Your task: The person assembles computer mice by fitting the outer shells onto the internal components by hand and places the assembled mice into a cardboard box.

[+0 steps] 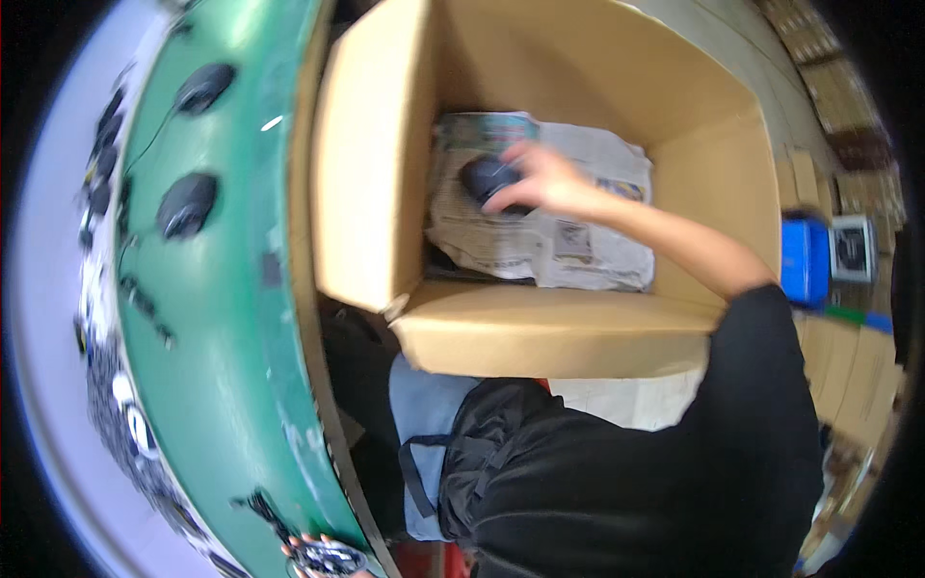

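Note:
My right hand (541, 181) reaches into a large open cardboard box (554, 332). Its fingers are curled round a black rounded device (489, 180), shaped like a computer mouse and blurred by motion. Beneath it, newspaper sheets (597, 246) cover much of the box's contents. At the lower edge, my left hand (301, 557), only partly in view, grips a shiny dark device (332, 557) with a bundled black cable (265, 511), over the green work surface (222, 414). Two more black rounded devices lie there, an upper one (205, 87) and a lower one (188, 205), with thin cables.
A short black cable piece (146, 310) lies on the green surface, whose raised edge (313, 385) runs beside the box. Various small items line the far left strip. Beyond the box at right stand a blue bin (805, 260), a white-framed unit (853, 248) and stacked cartons (853, 376).

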Motion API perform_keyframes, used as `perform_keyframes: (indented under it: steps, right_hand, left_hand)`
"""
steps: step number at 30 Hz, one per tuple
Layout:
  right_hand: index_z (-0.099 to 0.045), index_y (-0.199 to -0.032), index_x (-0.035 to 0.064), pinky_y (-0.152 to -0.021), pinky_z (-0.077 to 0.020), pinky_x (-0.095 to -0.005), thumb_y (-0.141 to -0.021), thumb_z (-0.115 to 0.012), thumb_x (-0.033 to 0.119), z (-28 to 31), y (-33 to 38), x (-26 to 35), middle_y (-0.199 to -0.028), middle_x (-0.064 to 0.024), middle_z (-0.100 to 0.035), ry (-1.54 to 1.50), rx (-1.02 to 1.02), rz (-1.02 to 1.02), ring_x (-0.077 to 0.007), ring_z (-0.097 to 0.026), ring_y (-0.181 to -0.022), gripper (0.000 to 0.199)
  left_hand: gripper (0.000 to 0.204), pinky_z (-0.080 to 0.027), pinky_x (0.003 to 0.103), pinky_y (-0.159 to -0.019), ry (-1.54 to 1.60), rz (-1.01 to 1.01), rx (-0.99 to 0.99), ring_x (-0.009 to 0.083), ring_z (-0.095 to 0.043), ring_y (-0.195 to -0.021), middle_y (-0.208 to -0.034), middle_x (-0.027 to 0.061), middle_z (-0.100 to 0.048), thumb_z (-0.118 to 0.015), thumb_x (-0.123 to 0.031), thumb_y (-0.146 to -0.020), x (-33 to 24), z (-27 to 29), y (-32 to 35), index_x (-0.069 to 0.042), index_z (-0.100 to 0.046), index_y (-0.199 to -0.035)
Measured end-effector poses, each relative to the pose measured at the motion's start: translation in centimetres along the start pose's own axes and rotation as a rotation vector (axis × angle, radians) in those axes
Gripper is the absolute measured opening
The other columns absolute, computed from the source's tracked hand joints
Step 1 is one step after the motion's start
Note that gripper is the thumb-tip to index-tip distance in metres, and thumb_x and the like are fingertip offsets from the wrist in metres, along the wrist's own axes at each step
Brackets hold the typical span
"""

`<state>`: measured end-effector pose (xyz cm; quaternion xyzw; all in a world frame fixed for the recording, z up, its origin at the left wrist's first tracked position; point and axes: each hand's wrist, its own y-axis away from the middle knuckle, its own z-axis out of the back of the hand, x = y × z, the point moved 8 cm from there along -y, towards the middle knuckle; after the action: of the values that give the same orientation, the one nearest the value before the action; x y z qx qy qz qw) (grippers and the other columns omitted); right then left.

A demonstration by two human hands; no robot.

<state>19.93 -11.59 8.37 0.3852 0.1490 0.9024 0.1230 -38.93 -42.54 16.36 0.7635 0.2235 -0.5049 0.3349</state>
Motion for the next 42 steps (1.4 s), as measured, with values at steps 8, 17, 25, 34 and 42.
perform_keyframes:
  steps: [8,17,25,34,42]
  right_hand:
    - [-0.042,-0.136,-0.0085,-0.105,-0.0448,-0.0419,-0.072,-0.07,0.013,5.8,19.0,18.1,-0.126,-0.0254,-0.057,-0.41,-0.222,0.507,-0.0342,-0.058,-0.12,0.073]
    - [-0.06,-0.112,-0.0069,-0.08,-0.0509,-0.0397,-0.079,-0.076,0.033,-28.0,15.1,38.0,-0.095,-0.0219,-0.068,0.214,0.4,0.772,-0.035,-0.065,-0.086,0.055]
    - [-0.071,-0.098,-0.0068,-0.064,-0.0537,-0.032,-0.082,-0.075,0.03,-33.4,28.3,43.2,-0.071,-0.0138,-0.069,0.398,1.101,1.178,-0.0206,-0.067,-0.063,0.041]
    - [-0.07,-0.084,-0.0011,-0.067,-0.0518,-0.0207,-0.075,-0.078,0.0,-37.5,27.5,42.8,-0.074,-0.0047,-0.07,0.369,1.331,0.823,-0.0067,-0.065,-0.07,0.012]
    - [-0.069,-0.079,-0.0025,-0.064,-0.0528,-0.0221,-0.076,-0.076,-0.004,-37.9,27.5,42.2,-0.074,-0.0058,-0.071,0.058,1.338,0.804,-0.0084,-0.066,-0.067,0.008]
  left_hand:
    - [0.047,-0.059,0.058,-0.076,0.294,0.099,0.013,0.0398,-0.066,-0.099,-0.118,0.0241,-0.06,-0.046,-0.035,-0.096,2.4,-3.3,0.2,0.0,-0.049,-0.127]
    - [0.046,-0.058,0.056,-0.083,0.395,-0.009,0.164,0.0455,-0.062,-0.108,-0.124,0.0305,-0.056,-0.048,-0.034,-0.1,1.7,-3.0,0.8,0.005,-0.046,-0.126]
    - [0.041,-0.062,0.044,-0.077,0.398,0.021,0.13,0.038,-0.069,-0.094,-0.106,0.0258,-0.064,-0.04,-0.031,-0.103,1.4,-2.0,1.0,0.007,-0.048,-0.119]
    - [0.042,-0.062,0.046,-0.075,0.47,0.036,0.127,0.0388,-0.069,-0.096,-0.114,0.0306,-0.059,-0.04,-0.031,-0.103,2.4,-1.0,0.5,0.008,-0.047,-0.117]
    - [0.043,-0.063,0.045,-0.073,0.599,0.029,0.135,0.038,-0.069,-0.093,-0.113,0.0305,-0.059,-0.038,-0.03,-0.104,2.3,-0.3,0.5,0.009,-0.046,-0.119]
